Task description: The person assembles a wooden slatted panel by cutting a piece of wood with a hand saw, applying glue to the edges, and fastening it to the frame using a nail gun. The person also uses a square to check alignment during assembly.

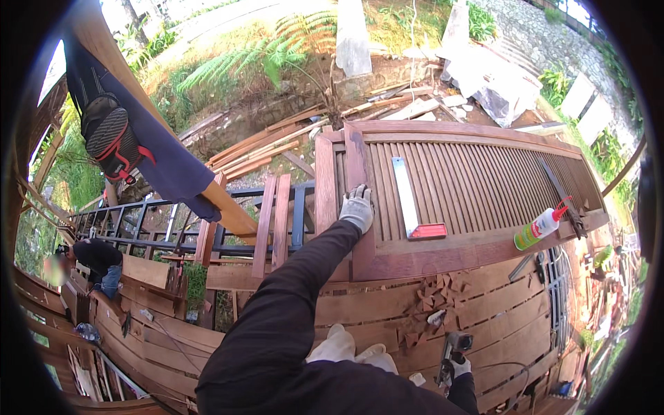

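Observation:
A large reddish-brown louvred shutter (443, 176) lies in front of me. My left hand (357, 209), in a pale glove, rests on its near-left frame, fingers laid over the wood and holding nothing. My gloved right hand (459, 365) is low at my right side, closed around the handle of a grey-black power tool (453, 348) whose exact kind I cannot make out. On the slats lies a try square (407, 197) with a silver blade and red stock. Toward the right end, a green-and-white glue bottle (538, 229) with a red nozzle lies beside a dark bar clamp (561, 195).
Wood offcuts (437, 304) are scattered on the plank decking (360, 312). A person (104, 266) bends over at the far left. Dark cloth (155, 152) and a bag (111, 138) hang on a slanted post. Beyond a dark metal frame (145, 220), timber lengths (266, 145) lie on the ground.

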`<state>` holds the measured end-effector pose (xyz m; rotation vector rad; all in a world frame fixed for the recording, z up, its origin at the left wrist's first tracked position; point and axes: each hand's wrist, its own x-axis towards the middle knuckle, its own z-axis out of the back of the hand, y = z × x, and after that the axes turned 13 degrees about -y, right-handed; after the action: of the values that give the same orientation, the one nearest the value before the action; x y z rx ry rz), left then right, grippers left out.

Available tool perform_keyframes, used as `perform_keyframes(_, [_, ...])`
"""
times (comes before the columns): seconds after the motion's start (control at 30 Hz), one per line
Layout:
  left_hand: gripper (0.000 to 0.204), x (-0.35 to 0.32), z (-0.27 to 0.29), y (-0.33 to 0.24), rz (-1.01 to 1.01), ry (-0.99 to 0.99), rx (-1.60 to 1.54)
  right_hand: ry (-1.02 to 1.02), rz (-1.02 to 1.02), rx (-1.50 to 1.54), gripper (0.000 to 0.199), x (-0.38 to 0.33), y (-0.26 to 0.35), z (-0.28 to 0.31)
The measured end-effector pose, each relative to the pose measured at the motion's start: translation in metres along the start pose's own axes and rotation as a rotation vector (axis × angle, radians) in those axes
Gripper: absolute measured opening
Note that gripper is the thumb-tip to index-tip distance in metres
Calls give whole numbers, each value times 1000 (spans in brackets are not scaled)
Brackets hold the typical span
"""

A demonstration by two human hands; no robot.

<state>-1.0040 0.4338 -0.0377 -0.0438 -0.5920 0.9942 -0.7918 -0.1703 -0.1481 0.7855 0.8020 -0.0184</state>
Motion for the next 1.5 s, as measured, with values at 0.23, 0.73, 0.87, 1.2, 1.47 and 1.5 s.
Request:
perform_keyframes(0.23, [53,13,10,1,21,145,-43,259,216,433,55,-149,162,12])
perform_keyframes(0.73, [86,59,83,22,-351,657,-28,415,452,-255,44,-174,386,-141])
perform_keyframes(0.87, [86,61,88,20,-331,687,-1,527,501,-360,43,-165,397,-160])
perform_keyframes(1.2, [86,59,84,28,-304,646,-42,482,619,-578,44,-163,433,-179])
perform_keyframes(1.47, [85,56,78,28,-312,634,-70,424,577,-581,39,-167,428,-177])
perform_keyframes(1.5, [85,56,79,28,-313,630,-70,425,586,-575,39,-168,428,-178])
